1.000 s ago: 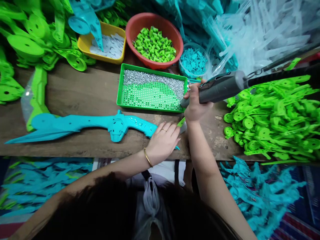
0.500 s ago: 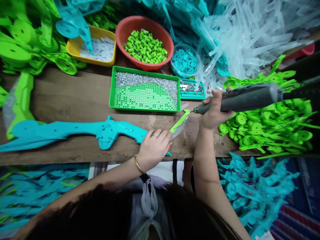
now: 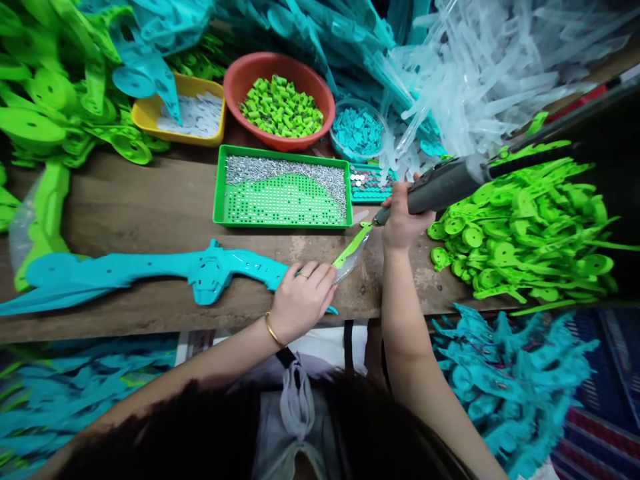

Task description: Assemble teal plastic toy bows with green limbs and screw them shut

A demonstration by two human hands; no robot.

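Observation:
My right hand (image 3: pixel 403 217) is wrapped round a grey electric screwdriver (image 3: pixel 445 183), tilted with its cord end up to the right. The driver's tip meets the far end of a slim lime-green plastic piece (image 3: pixel 350 248), which has a clear plastic blade (image 3: pixel 350 263) along its side. My left hand (image 3: pixel 306 300) is closed over the right end of a long turquoise plastic toy body (image 3: pixel 150 265), where the green piece joins it. The fingers hide that joint. The toy body lies flat on the wooden table (image 3: pixel 145 200), its left end over a lime-green part (image 3: pixel 45 227).
Behind the hands stand a green tray (image 3: pixel 216 193) of small screws, a turquoise tray (image 3: pixel 373 193) with small metal discs, a red bowl (image 3: pixel 230 100), a yellow tub (image 3: pixel 143 123) and a clear tub (image 3: pixel 340 150). Lime-green parts (image 3: pixel 520 233) are heaped at right, turquoise parts (image 3: pixel 505 380) below.
My right hand and the screwdriver have shifted left and tilted steeper, with the tip now at the green piece's end. My left hand keeps its hold; the view has shifted slightly.

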